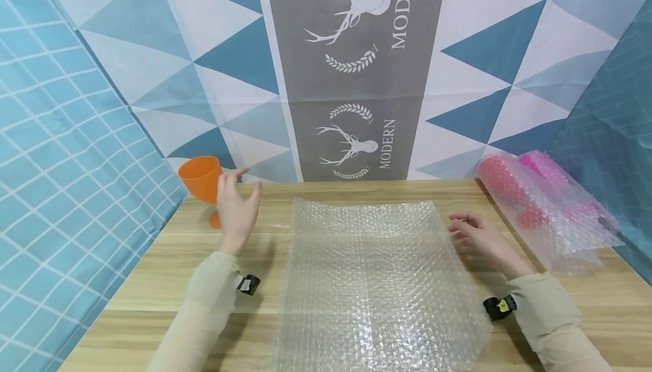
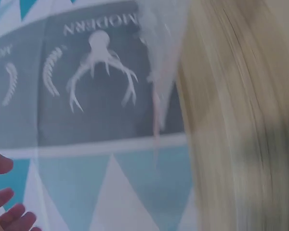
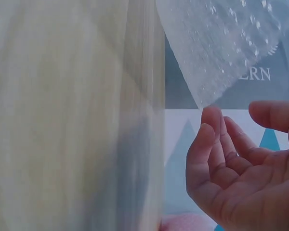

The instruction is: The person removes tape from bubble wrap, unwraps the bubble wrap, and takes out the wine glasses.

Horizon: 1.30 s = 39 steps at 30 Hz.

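Observation:
A sheet of clear bubble wrap (image 1: 367, 281) lies across the middle of the table, its far edge slightly raised. My left hand (image 1: 237, 209) is held up left of the sheet, thumb and fingers apart, holding nothing; in the head view it is beside an orange goblet (image 1: 201, 178). In the left wrist view only fingertips (image 2: 17, 214) show at the lower left. To the right of the sheet is my right hand (image 1: 481, 239), fingers loosely bent and empty. The right wrist view shows that hand (image 3: 245, 168) near a corner of the bubble wrap (image 3: 216, 53); whether they touch is unclear.
At the table's back right lies a bubble-wrapped bundle (image 1: 550, 208) with red and pink things inside. The wooden table (image 1: 153, 293) ends at a patterned cloth backdrop (image 1: 351, 89); a blue checked cloth (image 1: 66, 151) hangs on the left.

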Motion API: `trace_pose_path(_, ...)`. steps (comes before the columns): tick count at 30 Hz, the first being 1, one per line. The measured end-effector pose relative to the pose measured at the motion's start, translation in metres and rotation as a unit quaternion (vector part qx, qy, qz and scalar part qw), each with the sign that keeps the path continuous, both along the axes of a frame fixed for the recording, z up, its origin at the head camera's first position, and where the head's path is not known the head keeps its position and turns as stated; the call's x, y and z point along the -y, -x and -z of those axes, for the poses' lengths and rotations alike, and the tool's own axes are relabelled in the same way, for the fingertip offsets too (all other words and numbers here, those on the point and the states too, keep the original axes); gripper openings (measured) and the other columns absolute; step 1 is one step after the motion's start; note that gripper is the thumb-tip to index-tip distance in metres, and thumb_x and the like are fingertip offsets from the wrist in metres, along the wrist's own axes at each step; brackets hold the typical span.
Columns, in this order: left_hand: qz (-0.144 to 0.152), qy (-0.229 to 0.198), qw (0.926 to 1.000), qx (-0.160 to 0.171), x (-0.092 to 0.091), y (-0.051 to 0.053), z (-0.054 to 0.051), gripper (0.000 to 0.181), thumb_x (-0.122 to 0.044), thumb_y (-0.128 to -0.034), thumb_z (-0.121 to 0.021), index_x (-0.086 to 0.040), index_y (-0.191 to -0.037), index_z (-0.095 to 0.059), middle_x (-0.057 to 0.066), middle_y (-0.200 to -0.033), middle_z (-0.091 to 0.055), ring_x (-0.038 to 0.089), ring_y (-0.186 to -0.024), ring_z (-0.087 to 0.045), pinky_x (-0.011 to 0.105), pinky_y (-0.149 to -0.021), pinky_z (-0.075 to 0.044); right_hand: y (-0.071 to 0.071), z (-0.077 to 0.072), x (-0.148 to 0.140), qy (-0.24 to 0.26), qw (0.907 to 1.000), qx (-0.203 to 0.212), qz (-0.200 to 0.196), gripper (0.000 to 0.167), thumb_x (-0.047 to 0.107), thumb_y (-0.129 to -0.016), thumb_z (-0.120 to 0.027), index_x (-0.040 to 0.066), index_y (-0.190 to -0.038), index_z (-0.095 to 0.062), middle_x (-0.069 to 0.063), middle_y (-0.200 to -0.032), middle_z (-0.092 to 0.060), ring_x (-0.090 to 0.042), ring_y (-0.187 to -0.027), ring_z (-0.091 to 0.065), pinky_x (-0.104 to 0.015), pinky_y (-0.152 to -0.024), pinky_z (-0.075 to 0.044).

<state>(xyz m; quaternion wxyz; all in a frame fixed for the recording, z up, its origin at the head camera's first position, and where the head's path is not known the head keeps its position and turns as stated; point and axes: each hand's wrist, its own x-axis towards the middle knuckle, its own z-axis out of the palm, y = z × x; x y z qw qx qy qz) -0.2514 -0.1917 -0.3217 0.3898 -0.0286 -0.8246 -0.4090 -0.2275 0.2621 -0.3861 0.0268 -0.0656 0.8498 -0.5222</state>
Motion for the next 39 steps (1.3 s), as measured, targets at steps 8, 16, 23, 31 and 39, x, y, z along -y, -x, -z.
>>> trace_pose_path(8, 0.082, -0.019, 0.993, 0.082, -0.024, -0.011, 0.001, 0.028, -0.016, -0.0831, -0.062, -0.005, -0.108, -0.06, 0.011, -0.106, -0.058, 0.024, -0.091, -0.058, 0.037, -0.081, -0.049, 0.0, -0.01, -0.014, -0.07, 0.9965, -0.041, 0.017, 0.041, 0.019, -0.097, -0.038, -0.013, -0.122, -0.042, -0.027, -0.102, -0.058, -0.002, -0.076, -0.056, -0.026, -0.066, -0.051)
trace_pose_path(16, 0.159, -0.066, 0.9645, 0.2, -0.041, -0.019, -0.001, 0.023, -0.017, -0.0854, -0.061, -0.007, -0.106, -0.062, 0.009, -0.105, -0.062, 0.02, -0.092, -0.058, 0.03, -0.079, -0.047, -0.004, -0.024, -0.036, -0.145, 0.9818, -0.103, 0.068, 0.038, 0.019, -0.096, -0.042, -0.011, -0.118, -0.048, -0.027, -0.101, -0.058, 0.006, -0.073, -0.05, -0.018, -0.062, -0.046)
trace_pose_path(23, 0.228, -0.089, 0.9278, 0.281, -0.048, -0.021, 0.002, 0.025, -0.016, -0.0864, -0.059, -0.003, -0.107, -0.061, 0.01, -0.104, -0.061, 0.016, -0.087, -0.055, 0.027, -0.078, -0.045, -0.006, -0.036, -0.059, -0.209, 0.96, -0.15, 0.11, 0.038, 0.021, -0.094, -0.046, -0.011, -0.114, -0.049, -0.032, -0.106, -0.054, -0.04, -0.093, -0.053, -0.024, -0.067, -0.043)
trace_pose_path(31, 0.276, -0.094, 0.9001, 0.324, -0.047, -0.021, -0.015, 0.03, -0.016, -0.0874, -0.055, -0.001, -0.113, -0.058, 0.014, -0.112, -0.06, 0.022, -0.096, -0.057, 0.038, -0.089, -0.046, -0.008, -0.048, -0.084, -0.203, 0.9606, -0.147, 0.121, 0.043, 0.016, -0.094, -0.041, -0.018, -0.12, -0.04, -0.039, -0.112, -0.045, -0.051, -0.099, -0.044, -0.031, -0.071, -0.045)
trace_pose_path(39, 0.291, -0.104, 0.895, 0.322, -0.054, -0.019, -0.036, 0.033, -0.019, -0.0885, -0.055, -0.002, -0.117, -0.055, 0.014, -0.116, -0.057, 0.028, -0.106, -0.054, 0.037, -0.092, -0.043, -0.01, -0.054, -0.105, -0.264, 0.949, -0.09, 0.147, 0.058, 0.026, -0.093, -0.042, -0.018, -0.128, -0.03, -0.043, -0.119, -0.037, -0.056, -0.101, -0.039, -0.063, -0.072, -0.04)
